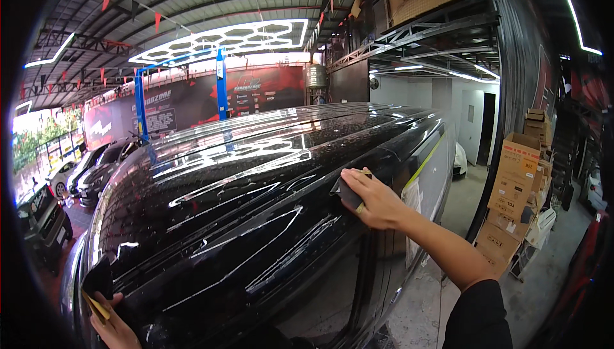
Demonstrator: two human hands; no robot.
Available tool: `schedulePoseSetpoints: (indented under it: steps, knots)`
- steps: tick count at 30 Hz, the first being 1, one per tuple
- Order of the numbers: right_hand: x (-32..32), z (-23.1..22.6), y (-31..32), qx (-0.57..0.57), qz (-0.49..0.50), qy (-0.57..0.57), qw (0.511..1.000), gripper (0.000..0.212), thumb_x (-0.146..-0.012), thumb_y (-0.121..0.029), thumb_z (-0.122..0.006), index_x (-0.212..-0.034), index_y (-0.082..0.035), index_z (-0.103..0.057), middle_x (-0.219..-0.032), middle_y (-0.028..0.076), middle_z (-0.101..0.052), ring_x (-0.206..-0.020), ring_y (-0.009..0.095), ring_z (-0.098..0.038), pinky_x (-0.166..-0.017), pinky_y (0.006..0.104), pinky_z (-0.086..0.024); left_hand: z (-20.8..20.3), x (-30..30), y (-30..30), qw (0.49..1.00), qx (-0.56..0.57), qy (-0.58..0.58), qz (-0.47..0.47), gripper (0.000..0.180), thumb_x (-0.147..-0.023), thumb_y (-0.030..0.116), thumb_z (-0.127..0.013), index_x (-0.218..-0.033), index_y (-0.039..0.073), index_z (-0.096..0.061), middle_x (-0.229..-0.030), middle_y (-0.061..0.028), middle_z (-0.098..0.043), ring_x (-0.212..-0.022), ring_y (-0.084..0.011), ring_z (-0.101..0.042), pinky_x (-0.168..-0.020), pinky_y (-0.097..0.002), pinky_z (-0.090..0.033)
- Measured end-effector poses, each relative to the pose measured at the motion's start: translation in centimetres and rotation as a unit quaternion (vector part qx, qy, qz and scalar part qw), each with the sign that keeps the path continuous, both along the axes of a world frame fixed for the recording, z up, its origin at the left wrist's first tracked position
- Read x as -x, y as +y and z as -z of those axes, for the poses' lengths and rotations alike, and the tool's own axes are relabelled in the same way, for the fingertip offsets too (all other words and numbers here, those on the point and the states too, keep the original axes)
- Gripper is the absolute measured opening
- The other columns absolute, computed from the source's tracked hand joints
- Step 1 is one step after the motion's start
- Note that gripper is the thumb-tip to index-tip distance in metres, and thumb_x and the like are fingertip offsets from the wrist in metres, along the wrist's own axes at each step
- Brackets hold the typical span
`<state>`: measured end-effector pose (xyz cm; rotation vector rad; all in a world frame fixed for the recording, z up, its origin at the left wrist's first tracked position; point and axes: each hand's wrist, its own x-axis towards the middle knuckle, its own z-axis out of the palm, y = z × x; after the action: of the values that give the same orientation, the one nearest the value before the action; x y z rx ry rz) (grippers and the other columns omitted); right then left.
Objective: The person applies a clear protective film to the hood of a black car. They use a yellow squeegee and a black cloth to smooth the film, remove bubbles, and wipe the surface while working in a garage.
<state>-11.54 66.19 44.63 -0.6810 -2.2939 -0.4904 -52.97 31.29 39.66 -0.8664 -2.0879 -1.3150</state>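
Before me stretches the long black roof (243, 176) of a van-like vehicle, glossy and spotted with droplets. My right hand (374, 198) reaches to the roof's side edge, its fingers closed over a dark grey flat pad (348, 194) with yellowish edges. The pad lies against the black surface. At the lower left, my left hand (118, 330) grips a thin yellow piece (97, 307), whose exact kind I cannot tell. A dark flap (99, 280) stands up just above it at the vehicle's corner. The lower part of my left hand is cut off by the picture's edge.
Green tape (425, 162) and whitish sheeting (412, 198) cover part of the vehicle's right side. Cardboard boxes (511, 176) are stacked at the right. Parked cars (105, 163) stand at the far left, and a blue lift post (221, 83) rises behind the roof.
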Motion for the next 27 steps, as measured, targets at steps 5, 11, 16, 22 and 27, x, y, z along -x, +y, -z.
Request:
schedulePoseSetpoints:
  steps: [5, 11, 16, 22, 27]
  knots:
    - [-5.1, -2.8, 6.0, 0.116, 0.148, 0.076, 0.979, 0.051, -0.103, -0.032, -0.042, -0.130, 0.010, -0.052, -0.136, 0.031, -0.052, -0.133, 0.041, -0.045, -0.116, 0.0453, -0.031, -2.1, -2.5, 0.4, 1.000, 0.005, -0.008, -0.009, 0.049, -0.109, 0.031, -0.035, -0.101, -0.003, -0.069, -0.097, -0.0138, -0.075, -0.087, -0.0304, -0.068, -0.081, -0.0387, -0.050]
    - [-1.7, -0.4, 4.0, 0.052, 0.032, 0.178, 0.982, 0.051, -0.102, -0.034, -0.041, -0.126, 0.010, -0.053, -0.126, 0.037, -0.054, -0.121, 0.051, -0.050, -0.107, 0.0476, -0.040, -1.2, -2.4, 0.4, 0.998, 0.022, -0.006, -0.063, 0.044, -0.108, 0.030, -0.037, -0.123, -0.008, -0.054, -0.097, -0.0180, -0.074, -0.094, -0.0339, -0.067, -0.083, -0.0389, -0.050]
    - [-5.1, -2.6, 9.1, 0.071, 0.246, -0.005, 0.967, 0.041, -0.100, -0.027, -0.038, -0.105, 0.008, -0.060, -0.115, 0.031, -0.060, -0.111, 0.043, -0.057, -0.097, 0.0522, -0.041, -1.8, -2.1, 0.0, 0.998, 0.040, 0.030, -0.046, 0.051, -0.106, 0.030, -0.039, -0.137, -0.011, -0.043, -0.101, -0.0252, -0.070, -0.097, -0.0408, -0.065, -0.087, -0.0449, -0.048]
    - [-2.9, -1.6, 9.6, 0.110, 0.229, 0.025, 0.967, 0.050, -0.103, -0.033, -0.034, -0.118, 0.006, -0.060, -0.122, 0.026, -0.062, -0.116, 0.041, -0.059, -0.100, 0.0533, -0.043, -0.9, -0.8, 0.5, 0.990, 0.072, 0.067, -0.102, 0.056, -0.106, 0.034, -0.037, -0.138, -0.012, -0.042, -0.119, -0.0324, -0.062, -0.108, -0.0460, -0.060, -0.094, -0.0460, -0.047]
    - [-0.8, -3.0, 11.2, 0.195, 0.301, 0.038, 0.933, 0.065, -0.101, -0.046, -0.029, -0.121, 0.007, -0.062, -0.127, 0.029, -0.060, -0.123, 0.041, -0.055, -0.107, 0.0536, -0.037, -3.0, -4.1, 1.1, 0.995, 0.064, -0.002, -0.075, 0.056, -0.107, 0.033, -0.035, -0.139, -0.011, -0.043, -0.130, -0.0334, -0.055, -0.116, -0.0466, -0.056, -0.099, -0.0438, -0.045]
